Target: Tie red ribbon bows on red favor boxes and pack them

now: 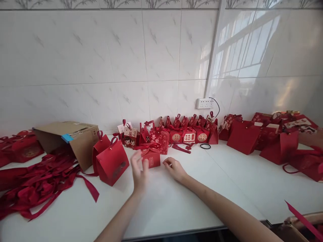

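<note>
A small red box with a ribbon bow on top stands upright on the white table, between my two hands. My left hand is at the box's left side, its fingers apart and somewhat blurred; whether it touches the box is hard to tell. Just right of the box, my right hand rests near the tabletop with its fingers curled together, apart from the box. What those fingertips hold, if anything, is too small to make out. Behind the box stand more red boxes with gold and white emblems.
A cardboard box lies open at the left, beside a heap of red ribbons. Two red gift bags stand near it. More red bags fill the right side. A black ring lies on the white table.
</note>
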Tool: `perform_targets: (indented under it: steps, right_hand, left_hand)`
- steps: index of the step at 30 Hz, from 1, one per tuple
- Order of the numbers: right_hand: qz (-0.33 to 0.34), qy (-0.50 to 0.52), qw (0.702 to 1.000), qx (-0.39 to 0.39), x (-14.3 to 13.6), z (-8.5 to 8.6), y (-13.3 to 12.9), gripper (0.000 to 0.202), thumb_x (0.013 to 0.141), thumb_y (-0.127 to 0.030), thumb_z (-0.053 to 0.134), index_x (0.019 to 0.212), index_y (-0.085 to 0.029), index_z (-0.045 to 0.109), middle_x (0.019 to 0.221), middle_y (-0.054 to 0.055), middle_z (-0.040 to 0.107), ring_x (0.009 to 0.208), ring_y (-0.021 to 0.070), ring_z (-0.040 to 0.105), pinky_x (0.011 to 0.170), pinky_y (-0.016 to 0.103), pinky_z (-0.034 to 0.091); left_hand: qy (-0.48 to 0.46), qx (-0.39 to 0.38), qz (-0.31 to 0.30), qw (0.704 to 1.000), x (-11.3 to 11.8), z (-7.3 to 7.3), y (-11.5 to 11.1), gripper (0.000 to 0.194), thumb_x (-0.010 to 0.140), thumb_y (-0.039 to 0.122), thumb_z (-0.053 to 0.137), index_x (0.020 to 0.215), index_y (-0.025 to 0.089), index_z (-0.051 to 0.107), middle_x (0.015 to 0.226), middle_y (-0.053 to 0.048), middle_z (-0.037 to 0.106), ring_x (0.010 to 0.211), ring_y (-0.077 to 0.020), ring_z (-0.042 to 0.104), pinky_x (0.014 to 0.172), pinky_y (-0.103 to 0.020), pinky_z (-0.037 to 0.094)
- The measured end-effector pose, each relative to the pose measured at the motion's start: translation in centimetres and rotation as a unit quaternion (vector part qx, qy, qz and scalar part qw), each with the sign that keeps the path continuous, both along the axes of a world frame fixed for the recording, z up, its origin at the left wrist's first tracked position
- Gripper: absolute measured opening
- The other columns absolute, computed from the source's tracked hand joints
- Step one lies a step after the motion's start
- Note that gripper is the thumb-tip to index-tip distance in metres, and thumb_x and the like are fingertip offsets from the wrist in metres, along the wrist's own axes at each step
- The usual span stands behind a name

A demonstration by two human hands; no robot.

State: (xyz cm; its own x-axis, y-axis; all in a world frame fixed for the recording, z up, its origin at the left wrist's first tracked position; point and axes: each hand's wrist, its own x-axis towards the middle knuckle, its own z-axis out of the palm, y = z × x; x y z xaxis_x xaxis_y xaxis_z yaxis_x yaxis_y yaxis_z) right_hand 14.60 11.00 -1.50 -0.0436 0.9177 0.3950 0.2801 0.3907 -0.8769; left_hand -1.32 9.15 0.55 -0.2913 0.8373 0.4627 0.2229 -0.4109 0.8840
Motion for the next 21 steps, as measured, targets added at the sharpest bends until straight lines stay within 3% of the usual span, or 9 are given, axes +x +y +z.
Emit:
perform_targets:
  steps: [2, 5, 9, 12, 14, 16, 18, 21]
  right_hand:
    - [0.011, 0.028, 0.999, -0.035, -0.1, 0.1, 0.3, 0.018, 0.077, -0.037, 0.055, 0.067, -0.024, 0.063, 0.068, -0.001, 0.063, 0.069, 0.0197, 0.059, 0.072, 0.035, 0.048]
    - [0.013, 0.068, 0.995, -0.068, 0.2, 0.1, 1.1, 0.026, 0.080, -0.044, 0.050, 0.073, -0.022, 0.061, 0.070, 0.000, 0.063, 0.069, 0.0190, 0.060, 0.071, 0.033, 0.048]
    - [0.008, 0.130, 0.984, -0.121, 0.8, -0.7, 2.4, 0.039, 0.083, -0.052, 0.040, 0.084, -0.018, 0.060, 0.091, 0.008, 0.065, 0.081, 0.0213, 0.063, 0.066, 0.033, 0.052]
    - [0.026, 0.229, 0.963, -0.141, 1.3, -1.0, 2.7, 0.046, 0.082, -0.056, 0.043, 0.103, -0.019, 0.059, 0.120, 0.011, 0.057, 0.107, 0.0225, 0.056, 0.081, 0.034, 0.051]
    - [0.048, 0.269, 0.951, -0.147, 1.8, -0.9, 2.3, 0.049, 0.080, -0.059, 0.048, 0.109, -0.021, 0.058, 0.126, 0.009, 0.054, 0.114, 0.0219, 0.051, 0.088, 0.035, 0.047]
    - [0.049, 0.264, 0.951, -0.151, 2.5, -0.4, 1.6, 0.050, 0.080, -0.063, 0.046, 0.102, -0.021, 0.062, 0.116, 0.008, 0.060, 0.108, 0.0212, 0.054, 0.085, 0.033, 0.047]
    - [0.023, 0.248, 0.955, -0.158, 3.5, 0.1, 1.2, 0.056, 0.078, -0.069, 0.042, 0.082, -0.018, 0.064, 0.091, 0.008, 0.065, 0.089, 0.0206, 0.059, 0.072, 0.031, 0.048]
    - [-0.023, 0.231, 0.962, -0.145, 4.9, 0.9, 1.1, 0.062, 0.076, -0.074, 0.039, 0.057, -0.017, 0.054, 0.059, 0.003, 0.055, 0.057, 0.0148, 0.052, 0.054, 0.027, 0.042]
  left_hand:
    - [-0.145, -0.047, 0.071, 0.986, -0.9, -0.1, 3.2, 0.036, 0.083, 0.037, 0.045, 0.115, 0.020, 0.045, 0.135, -0.008, 0.043, 0.125, -0.0225, 0.044, 0.101, -0.035, 0.041]
    - [-0.214, -0.079, 0.084, 0.970, -1.1, -1.4, 6.5, 0.035, 0.082, 0.039, 0.034, 0.107, 0.019, 0.049, 0.122, -0.007, 0.055, 0.119, -0.0204, 0.050, 0.090, -0.032, 0.047]
    - [-0.253, -0.099, 0.034, 0.962, -0.3, -2.4, 7.6, 0.038, 0.075, 0.043, 0.039, 0.098, 0.018, 0.056, 0.104, -0.006, 0.065, 0.099, -0.0189, 0.063, 0.074, -0.027, 0.051]
    - [-0.292, -0.121, -0.048, 0.948, 0.3, -1.9, 7.0, 0.036, 0.071, 0.044, 0.049, 0.093, 0.017, 0.060, 0.099, -0.005, 0.067, 0.092, -0.0200, 0.063, 0.069, -0.026, 0.050]
    - [-0.281, -0.138, -0.121, 0.942, 0.6, -1.4, 6.5, 0.038, 0.071, 0.046, 0.052, 0.093, 0.017, 0.061, 0.102, -0.005, 0.067, 0.097, -0.0216, 0.062, 0.069, -0.026, 0.049]
    - [-0.243, -0.150, -0.176, 0.942, 0.9, -1.1, 6.0, 0.040, 0.072, 0.048, 0.054, 0.095, 0.016, 0.061, 0.105, -0.006, 0.067, 0.100, -0.0232, 0.060, 0.071, -0.027, 0.049]
    - [-0.211, -0.171, -0.216, 0.938, 1.1, -1.1, 5.4, 0.043, 0.072, 0.052, 0.056, 0.095, 0.016, 0.062, 0.102, -0.006, 0.068, 0.097, -0.0247, 0.061, 0.073, -0.030, 0.048]
    - [-0.171, -0.206, -0.274, 0.923, 1.2, -1.3, 4.4, 0.046, 0.074, 0.057, 0.055, 0.095, 0.016, 0.061, 0.089, -0.006, 0.068, 0.085, -0.0244, 0.063, 0.074, -0.032, 0.047]
